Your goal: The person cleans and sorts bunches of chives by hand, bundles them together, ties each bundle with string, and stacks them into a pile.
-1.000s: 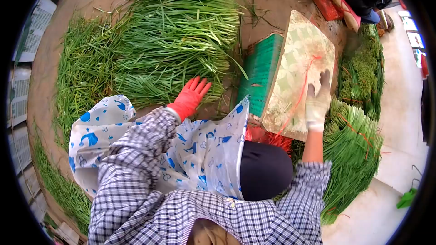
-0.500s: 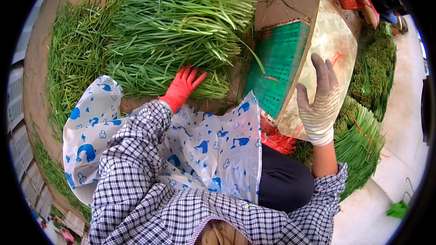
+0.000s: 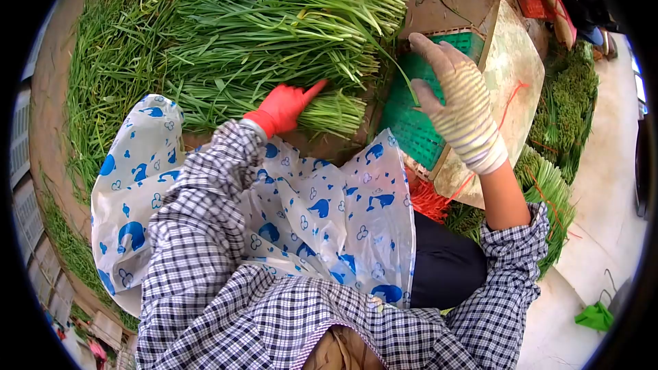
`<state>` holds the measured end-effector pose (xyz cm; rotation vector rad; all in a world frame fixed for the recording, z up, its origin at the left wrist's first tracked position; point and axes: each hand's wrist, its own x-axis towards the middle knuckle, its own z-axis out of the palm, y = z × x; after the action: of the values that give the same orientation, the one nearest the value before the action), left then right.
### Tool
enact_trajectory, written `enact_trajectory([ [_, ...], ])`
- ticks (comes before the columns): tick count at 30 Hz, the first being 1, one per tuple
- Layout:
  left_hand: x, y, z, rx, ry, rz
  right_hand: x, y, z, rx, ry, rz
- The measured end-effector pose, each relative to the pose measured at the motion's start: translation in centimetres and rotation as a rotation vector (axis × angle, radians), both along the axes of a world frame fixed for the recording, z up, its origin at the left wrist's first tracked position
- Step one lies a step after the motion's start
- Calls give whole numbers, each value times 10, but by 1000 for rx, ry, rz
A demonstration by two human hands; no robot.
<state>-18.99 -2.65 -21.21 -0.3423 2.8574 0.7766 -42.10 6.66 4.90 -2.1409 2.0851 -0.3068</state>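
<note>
My left hand (image 3: 282, 108), in a red glove, rests at the near edge of a large heap of garlic chives (image 3: 274, 34). Its index finger is stretched out over the stalks, while the other fingers curl in among the leaves; what lies under them is partly hidden. My right hand (image 3: 462, 106), in a white striped glove with grey fingertips, is raised over a green plastic basket (image 3: 404, 113). Thumb and fingers there are apart, with nothing plainly held. A single long leaf (image 3: 391, 55) arches from the heap toward its thumb.
A patterned plastic apron (image 3: 322, 212) covers my lap. A pale board (image 3: 510, 68) leans by the basket, near red ties (image 3: 430, 199). Tied green bundles (image 3: 548, 178) lie at right, and loose leaves (image 3: 110, 62) at left. Someone's shoe (image 3: 606, 44) shows at the upper right.
My left hand has gone from spread fingers to curled ones with the index pointing. My right hand has moved up and left, from the board to over the basket.
</note>
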Motion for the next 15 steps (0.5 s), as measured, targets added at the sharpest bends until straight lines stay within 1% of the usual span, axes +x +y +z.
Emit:
enact_trajectory([
  [1, 5, -7, 11, 65, 61, -3, -1, -1, 0, 3, 0, 0],
  [3, 18, -19, 31, 228, 221, 42, -7, -3, -2, 317, -96, -149],
  [4, 23, -27, 45, 306, 347, 65, -4, -5, -2, 414, -53, -131],
  [5, 30, -35, 62, 379, 267, 90, -6, -9, -8, 568, 9, -74],
  [7, 38, -43, 74, 404, 373, 142, 10, -23, -6, 1015, 55, -17],
  [8, 42, -47, 81, 435, 426, 155, 14, -25, -15, 1081, 48, 46],
  [9, 48, -53, 87, 473, 368, 198, 18, -23, -33, 1147, 44, 111],
  [10, 53, -57, 85, 497, 388, 212, 24, -21, -50, 1160, 43, 124],
  [11, 56, -62, 85, 519, 411, 228, 33, -22, -69, 1263, 49, 116],
  [12, 57, -64, 86, 514, 421, 230, 32, -9, -112, 1242, 15, 123],
  [13, 58, -63, 85, 591, 426, 260, 45, 0, -125, 1164, -29, 63],
  [14, 59, -64, 83, 671, 422, 289, 58, 10, -139, 1042, -134, 17],
  [15, 60, -62, 79, 683, 468, 278, 73, 24, -169, 830, -204, -89],
])
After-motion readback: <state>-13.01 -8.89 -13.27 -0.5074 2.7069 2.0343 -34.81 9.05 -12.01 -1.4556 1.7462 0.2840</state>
